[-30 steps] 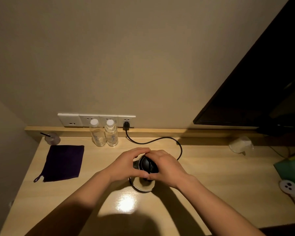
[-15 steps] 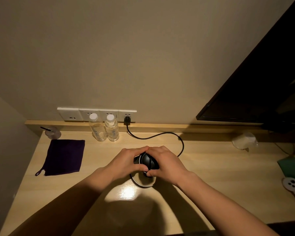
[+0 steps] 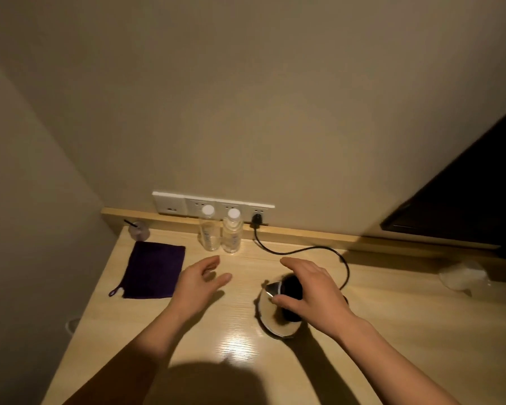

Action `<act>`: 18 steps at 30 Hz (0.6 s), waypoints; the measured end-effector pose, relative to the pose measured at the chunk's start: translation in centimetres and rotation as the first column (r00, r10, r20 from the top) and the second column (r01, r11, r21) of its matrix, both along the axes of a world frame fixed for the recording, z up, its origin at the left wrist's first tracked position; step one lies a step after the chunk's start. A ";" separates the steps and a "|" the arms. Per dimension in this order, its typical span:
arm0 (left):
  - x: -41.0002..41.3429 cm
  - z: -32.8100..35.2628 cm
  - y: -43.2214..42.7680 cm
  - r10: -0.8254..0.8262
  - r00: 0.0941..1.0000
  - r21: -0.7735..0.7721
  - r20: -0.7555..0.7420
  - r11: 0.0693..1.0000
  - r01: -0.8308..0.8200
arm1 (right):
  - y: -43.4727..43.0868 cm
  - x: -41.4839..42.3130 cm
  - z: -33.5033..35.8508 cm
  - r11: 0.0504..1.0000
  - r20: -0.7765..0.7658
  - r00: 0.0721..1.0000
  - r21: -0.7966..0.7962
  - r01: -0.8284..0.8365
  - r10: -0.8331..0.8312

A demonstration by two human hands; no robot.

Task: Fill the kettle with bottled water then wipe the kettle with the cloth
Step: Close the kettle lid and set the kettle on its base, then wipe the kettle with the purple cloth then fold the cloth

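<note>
A steel kettle (image 3: 270, 315) with a black top stands on the wooden desk (image 3: 246, 361), right of centre. My right hand (image 3: 307, 290) lies over its black top, thumb against the side, fingers curved around it. My left hand (image 3: 199, 283) hovers open above the desk to the kettle's left, holding nothing. Two clear water bottles with white caps stand at the back, the left bottle (image 3: 208, 230) and the right bottle (image 3: 232, 232) side by side. A dark purple cloth (image 3: 154, 270) lies flat at the left.
A black cord (image 3: 310, 251) runs from a wall socket (image 3: 257, 220) to the kettle's base. A small cup with a straw (image 3: 139, 230) sits in the back left corner. Crumpled clear plastic (image 3: 462, 276) lies at the right. A dark screen (image 3: 473, 194) hangs on the right.
My left hand has come off the kettle and moved left, fingers spread. My right hand stays on the kettle's top. The view has swung to the left.
</note>
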State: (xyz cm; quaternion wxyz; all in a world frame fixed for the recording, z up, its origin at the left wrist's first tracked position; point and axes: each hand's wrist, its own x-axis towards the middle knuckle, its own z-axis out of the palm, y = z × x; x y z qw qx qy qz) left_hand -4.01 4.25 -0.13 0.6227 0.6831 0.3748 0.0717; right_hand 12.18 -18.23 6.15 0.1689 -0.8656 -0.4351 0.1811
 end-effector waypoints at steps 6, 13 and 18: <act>-7.0 -3.8 10.3 0.361 0.896 0.284 -0.258 0.915 -0.287 | 11.7 -5.2 -1.8 0.986 -0.312 0.950 0.157 0.057 -0.006; -8.4 -8.3 17.9 0.321 0.801 0.380 -0.506 0.916 -0.128 | 25.0 -9.5 -10.6 0.871 -0.683 0.587 -0.155 0.466 -0.435; -7.7 -10.8 19.2 0.306 0.737 0.384 -0.602 0.921 -0.069 | 29.7 -10.0 -15.5 0.714 -0.600 0.439 -0.354 0.604 -0.668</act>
